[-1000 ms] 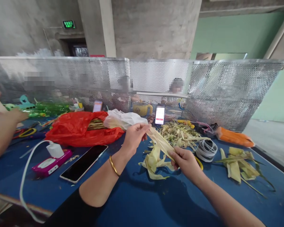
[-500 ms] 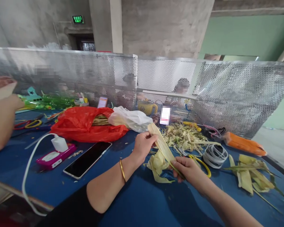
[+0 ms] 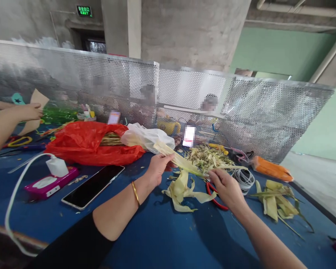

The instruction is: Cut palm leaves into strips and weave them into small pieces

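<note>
Blue table (image 3: 162, 235) with phone (image 3: 93, 186), husks (image 3: 180, 189)

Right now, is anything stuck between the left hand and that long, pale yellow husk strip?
Nothing visible: the left hand pinches the long, pale yellow husk strip directly. The crumpled pale husk pieces lie below, and the red looped handle is by the right hand, away from that grip.

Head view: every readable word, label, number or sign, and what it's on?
"安全出口 EXIT": green-lit rectangular wall sign.
Blurred, unreadable: bright white phone screen in front of the perforated metal partition.
Too small to read: pale purple-and-orange lit phone screen.
No other text can be made out.
</note>
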Action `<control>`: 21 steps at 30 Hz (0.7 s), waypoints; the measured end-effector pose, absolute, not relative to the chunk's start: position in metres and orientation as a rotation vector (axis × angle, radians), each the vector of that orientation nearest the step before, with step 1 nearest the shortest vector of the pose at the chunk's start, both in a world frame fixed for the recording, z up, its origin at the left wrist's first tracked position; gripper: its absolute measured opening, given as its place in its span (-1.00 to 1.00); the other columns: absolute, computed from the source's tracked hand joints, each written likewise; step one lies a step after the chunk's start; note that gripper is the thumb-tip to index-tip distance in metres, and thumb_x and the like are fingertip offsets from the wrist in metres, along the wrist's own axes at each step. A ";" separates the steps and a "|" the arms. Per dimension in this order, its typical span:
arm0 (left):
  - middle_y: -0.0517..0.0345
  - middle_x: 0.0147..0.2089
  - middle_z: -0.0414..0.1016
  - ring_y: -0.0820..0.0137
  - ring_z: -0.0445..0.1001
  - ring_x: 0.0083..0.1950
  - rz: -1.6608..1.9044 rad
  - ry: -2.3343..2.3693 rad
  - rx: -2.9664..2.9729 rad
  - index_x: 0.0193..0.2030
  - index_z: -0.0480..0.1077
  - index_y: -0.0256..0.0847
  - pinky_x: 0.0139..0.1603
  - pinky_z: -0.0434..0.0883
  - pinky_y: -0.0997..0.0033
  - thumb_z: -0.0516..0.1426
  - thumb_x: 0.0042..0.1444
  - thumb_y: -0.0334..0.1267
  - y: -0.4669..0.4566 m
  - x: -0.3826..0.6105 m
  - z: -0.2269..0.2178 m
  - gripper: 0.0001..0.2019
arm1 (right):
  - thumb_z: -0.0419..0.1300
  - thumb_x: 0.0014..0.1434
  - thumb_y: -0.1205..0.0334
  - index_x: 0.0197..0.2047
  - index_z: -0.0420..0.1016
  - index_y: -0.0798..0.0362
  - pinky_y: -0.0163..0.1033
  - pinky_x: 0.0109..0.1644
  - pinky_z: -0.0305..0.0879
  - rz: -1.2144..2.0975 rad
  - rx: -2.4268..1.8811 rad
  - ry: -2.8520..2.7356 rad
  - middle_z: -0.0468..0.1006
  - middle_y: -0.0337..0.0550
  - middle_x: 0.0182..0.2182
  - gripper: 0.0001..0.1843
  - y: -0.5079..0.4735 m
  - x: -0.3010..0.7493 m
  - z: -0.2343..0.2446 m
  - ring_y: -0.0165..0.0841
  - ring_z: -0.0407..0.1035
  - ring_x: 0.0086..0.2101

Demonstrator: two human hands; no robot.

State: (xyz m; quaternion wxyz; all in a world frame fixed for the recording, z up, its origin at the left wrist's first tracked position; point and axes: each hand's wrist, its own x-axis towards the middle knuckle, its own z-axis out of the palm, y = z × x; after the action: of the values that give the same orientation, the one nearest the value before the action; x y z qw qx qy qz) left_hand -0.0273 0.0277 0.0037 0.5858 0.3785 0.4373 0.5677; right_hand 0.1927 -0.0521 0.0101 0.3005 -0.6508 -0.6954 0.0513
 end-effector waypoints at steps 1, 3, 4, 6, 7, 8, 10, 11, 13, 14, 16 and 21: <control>0.16 -0.60 0.47 0.46 0.43 -0.60 1.360 1.024 0.842 -0.53 0.44 -0.30 -0.59 0.29 0.52 0.34 -0.19 -0.22 0.028 -0.028 0.005 -0.78 | -0.11 0.32 0.08 -0.27 0.39 0.02 -0.25 -0.33 0.15 -0.004 -1.829 -1.858 0.54 -0.10 -0.36 -0.68 -0.055 0.195 0.015 -0.28 0.40 -0.36; 0.14 -0.60 0.48 0.44 0.45 -0.58 1.420 1.024 0.778 -0.53 0.43 -0.30 -0.57 0.33 0.52 0.33 -0.17 -0.25 0.030 -0.030 0.007 -0.80 | -0.07 0.28 0.21 -0.13 0.39 0.08 -0.22 -0.34 0.14 -0.199 -2.082 -1.958 0.57 0.04 -0.27 -0.74 -0.059 0.200 0.020 -0.19 0.46 -0.31; 0.13 -0.60 0.49 0.43 0.46 -0.58 1.441 1.019 0.759 -0.53 0.42 -0.30 -0.56 0.34 0.51 0.34 -0.17 -0.25 0.031 -0.030 0.007 -0.80 | -0.03 0.24 0.26 -0.12 0.40 0.11 -0.22 -0.35 0.14 -0.233 -2.205 -2.033 0.58 0.10 -0.26 -0.76 -0.060 0.203 0.020 -0.15 0.48 -0.29; 0.11 -0.61 0.49 0.41 0.48 -0.57 1.467 1.006 0.742 -0.54 0.41 -0.31 -0.55 0.37 0.51 0.35 -0.19 -0.24 0.032 -0.031 0.007 -0.77 | 0.05 0.16 0.30 -0.14 0.41 0.18 -0.20 -0.35 0.15 -0.188 -2.345 -2.193 0.58 0.18 -0.26 -0.77 -0.060 0.209 0.013 -0.07 0.50 -0.25; 0.11 -0.61 0.49 0.41 0.48 -0.57 1.476 0.998 0.740 -0.54 0.41 -0.31 -0.55 0.38 0.51 0.36 -0.20 -0.23 0.033 -0.030 0.006 -0.76 | 0.08 0.13 0.32 -0.14 0.42 0.19 -0.19 -0.33 0.17 -0.137 -2.357 -2.252 0.58 0.21 -0.24 -0.77 -0.058 0.211 0.009 -0.05 0.50 -0.22; 0.10 -0.60 0.50 0.41 0.49 -0.57 1.485 0.988 0.738 -0.54 0.41 -0.32 -0.54 0.39 0.51 0.37 -0.21 -0.22 0.033 -0.030 0.006 -0.75 | 0.09 0.10 0.33 -0.14 0.42 0.20 -0.19 -0.31 0.18 -0.084 -2.351 -2.287 0.58 0.23 -0.22 -0.75 -0.056 0.214 0.004 -0.04 0.50 -0.20; 0.10 -0.59 0.51 0.42 0.49 -0.56 1.501 0.971 0.728 -0.53 0.42 -0.33 -0.52 0.40 0.52 0.37 -0.21 -0.22 0.033 -0.029 0.005 -0.75 | 0.11 0.05 0.37 -0.11 0.41 0.23 -0.18 -0.30 0.18 -0.007 -2.339 -2.296 0.58 0.24 -0.23 -0.70 -0.051 0.218 -0.002 -0.03 0.50 -0.20; 0.10 -0.59 0.51 0.43 0.50 -0.56 1.507 0.962 0.718 -0.53 0.43 -0.34 -0.52 0.41 0.52 0.37 -0.21 -0.23 0.033 -0.029 0.004 -0.75 | 0.12 0.03 0.39 -0.09 0.41 0.24 -0.18 -0.30 0.18 0.008 -2.341 -2.286 0.59 0.25 -0.24 -0.67 -0.049 0.220 -0.003 -0.03 0.50 -0.20; 0.10 -0.59 0.51 0.43 0.50 -0.56 1.519 0.937 0.698 -0.51 0.45 -0.35 -0.51 0.43 0.52 0.38 -0.23 -0.26 0.033 -0.029 0.004 -0.76 | 0.14 -0.01 0.41 -0.03 0.39 0.26 -0.19 -0.31 0.17 0.012 -2.348 -2.266 0.59 0.25 -0.25 -0.58 -0.048 0.222 -0.002 -0.03 0.50 -0.20; 0.10 -0.58 0.52 0.44 0.50 -0.56 1.527 0.923 0.692 -0.50 0.46 -0.36 -0.51 0.43 0.53 0.38 -0.23 -0.27 0.033 -0.029 0.004 -0.77 | 0.14 -0.02 0.40 0.03 0.37 0.27 -0.20 -0.32 0.17 0.021 -2.345 -2.258 0.59 0.25 -0.24 -0.51 -0.048 0.222 0.000 -0.03 0.50 -0.20; 0.10 -0.56 0.53 0.44 0.51 -0.56 1.542 0.900 0.691 -0.48 0.48 -0.37 -0.51 0.44 0.53 0.38 -0.24 -0.30 0.033 -0.028 0.004 -0.78 | 0.15 -0.03 0.38 0.17 0.27 0.29 -0.22 -0.34 0.16 0.072 -2.333 -2.238 0.60 0.23 -0.22 -0.36 -0.050 0.222 0.005 -0.05 0.50 -0.21; 0.08 -0.56 0.53 0.42 0.52 -0.54 1.555 0.918 0.698 -0.49 0.49 -0.37 -0.50 0.45 0.52 0.37 -0.22 -0.33 0.034 -0.027 0.002 -0.81 | 0.13 -0.06 0.41 0.29 0.20 0.23 -0.24 -0.33 0.22 0.241 -2.253 -2.163 0.62 0.13 -0.21 -0.22 -0.051 0.227 0.012 -0.11 0.51 -0.21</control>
State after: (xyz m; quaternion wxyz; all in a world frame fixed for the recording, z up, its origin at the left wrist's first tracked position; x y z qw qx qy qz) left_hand -0.0273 0.0335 0.0016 0.5669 0.2971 0.3905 0.6618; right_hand 0.2266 -0.0505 0.0124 0.0047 -0.7193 -0.6905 0.0769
